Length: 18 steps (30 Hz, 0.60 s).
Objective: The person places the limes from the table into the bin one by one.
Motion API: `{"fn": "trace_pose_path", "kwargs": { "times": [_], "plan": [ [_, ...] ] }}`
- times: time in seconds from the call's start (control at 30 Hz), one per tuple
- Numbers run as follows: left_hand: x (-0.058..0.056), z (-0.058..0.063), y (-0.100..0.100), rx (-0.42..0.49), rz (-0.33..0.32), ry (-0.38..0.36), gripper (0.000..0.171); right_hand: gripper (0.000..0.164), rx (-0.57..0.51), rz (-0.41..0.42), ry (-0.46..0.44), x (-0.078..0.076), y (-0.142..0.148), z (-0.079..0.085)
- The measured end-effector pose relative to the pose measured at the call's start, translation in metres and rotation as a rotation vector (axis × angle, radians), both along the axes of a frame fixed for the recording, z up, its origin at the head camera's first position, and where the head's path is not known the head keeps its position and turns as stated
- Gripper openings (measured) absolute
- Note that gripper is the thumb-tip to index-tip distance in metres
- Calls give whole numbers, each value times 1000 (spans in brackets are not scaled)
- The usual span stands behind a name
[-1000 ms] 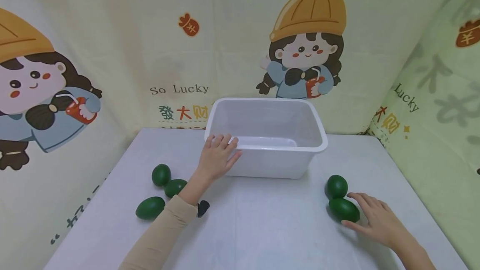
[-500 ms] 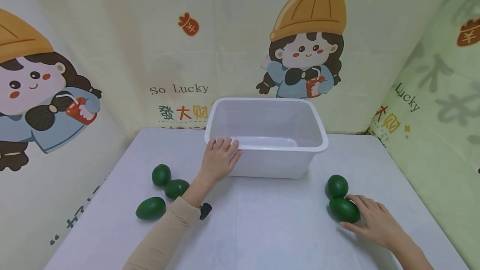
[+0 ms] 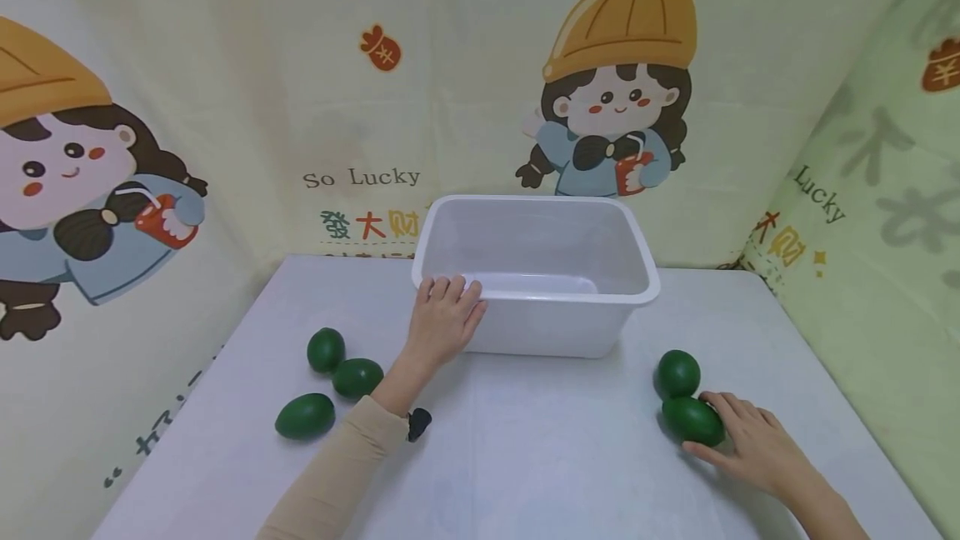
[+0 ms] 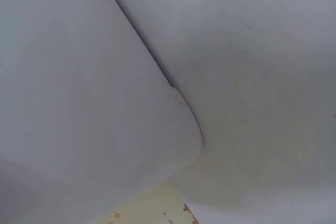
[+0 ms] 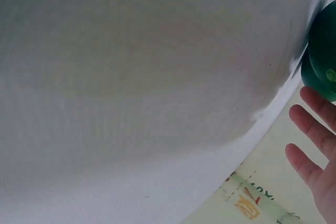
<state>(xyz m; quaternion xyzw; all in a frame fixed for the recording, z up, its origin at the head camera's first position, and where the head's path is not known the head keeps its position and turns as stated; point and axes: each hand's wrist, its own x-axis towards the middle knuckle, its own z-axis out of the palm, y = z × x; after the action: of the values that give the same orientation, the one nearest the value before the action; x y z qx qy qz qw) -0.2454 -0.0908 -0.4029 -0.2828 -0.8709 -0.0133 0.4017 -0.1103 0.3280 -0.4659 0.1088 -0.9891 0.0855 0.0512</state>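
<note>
My left hand (image 3: 441, 322) grips the near left rim of a white plastic tub (image 3: 543, 325), with the fingers bent over the edge. In the left wrist view, the tub's pale wall (image 4: 94, 93) fills the left side, and the hand is out of sight. At the right, my right hand (image 3: 761, 442) holds a dark green avocado (image 3: 692, 421) between thumb and forefinger on the table. Another avocado (image 3: 678, 373) lies against it on the far side. The right wrist view catches some straight, spread fingers (image 5: 315, 129) below the green skin (image 5: 323, 51).
On the left of the white table (image 3: 540, 457) lie three more avocados: one at the back (image 3: 326, 350), one beside my forearm (image 3: 357, 378) and one nearer (image 3: 304, 417). A small black object (image 3: 418, 424) shows by my left cuff. Printed cloth (image 3: 480, 65) hangs behind.
My left hand's fingers have bent down over the tub's rim. The right thumb and forefinger have closed in slightly on the nearer avocado, which stays in place.
</note>
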Motion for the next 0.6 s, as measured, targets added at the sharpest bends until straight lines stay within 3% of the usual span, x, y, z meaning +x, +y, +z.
{"fn": "trace_pose_path", "kwargs": {
  "times": [0.6],
  "plan": [
    [-1,-2,2,57,-32,34,43,74,12,-15,-30,-1,0,-4]
  ]
}}
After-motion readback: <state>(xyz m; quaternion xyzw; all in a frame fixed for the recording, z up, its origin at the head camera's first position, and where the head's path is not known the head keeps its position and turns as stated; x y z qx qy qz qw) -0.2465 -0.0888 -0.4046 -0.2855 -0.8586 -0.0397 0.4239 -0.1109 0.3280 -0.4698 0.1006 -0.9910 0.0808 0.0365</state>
